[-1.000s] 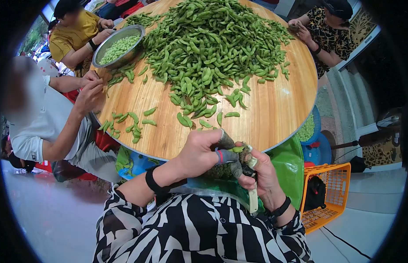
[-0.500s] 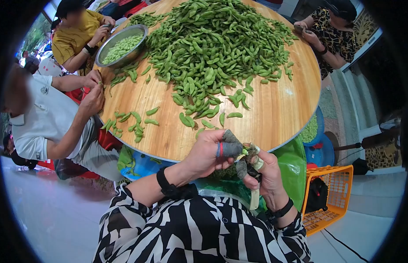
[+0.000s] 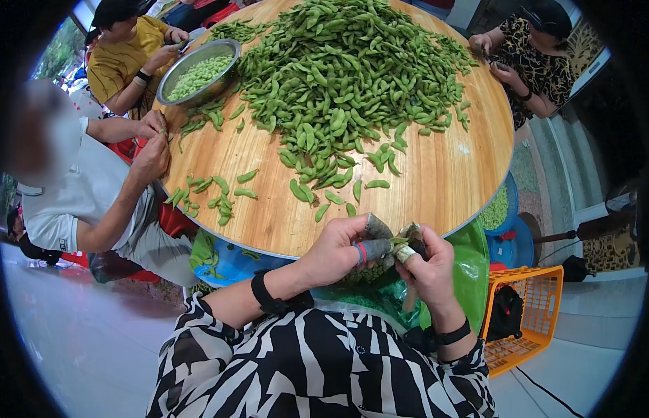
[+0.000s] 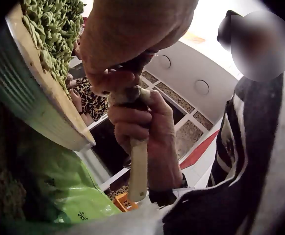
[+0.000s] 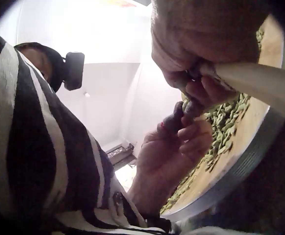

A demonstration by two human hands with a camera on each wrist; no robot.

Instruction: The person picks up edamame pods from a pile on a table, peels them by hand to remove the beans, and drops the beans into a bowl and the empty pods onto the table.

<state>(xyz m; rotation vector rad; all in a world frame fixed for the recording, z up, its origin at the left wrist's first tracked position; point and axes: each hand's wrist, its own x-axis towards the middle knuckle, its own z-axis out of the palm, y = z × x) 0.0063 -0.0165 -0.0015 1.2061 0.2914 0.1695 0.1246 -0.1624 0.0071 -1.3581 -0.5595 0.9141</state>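
Both hands meet just past the near edge of the round wooden table [image 3: 450,184]. Between the covered fingertips of my left hand [image 3: 335,252] is a green soybean pod [image 3: 401,242]; a red and blue band rings one finger. My right hand [image 3: 436,270] meets the pod from the other side, its thumb wrapped in a pale covering. Its curled fingers also grip a tool by a pale, flat handle [image 4: 138,171], which hangs below the fist in the left wrist view. The tool's working end is hidden inside the hands.
A big heap of soybean pods [image 3: 352,83] covers the table's middle, with loose pods around it. A metal bowl [image 3: 227,73] of shelled beans stands at left. Three other people sit around. Right of me are a green bag [image 3: 471,261] and an orange crate [image 3: 551,306].
My hands have shifted slightly, and the right hand has turned so the handle shows less below it. The pod has stayed between the hands. The person at right has moved their hands apart.
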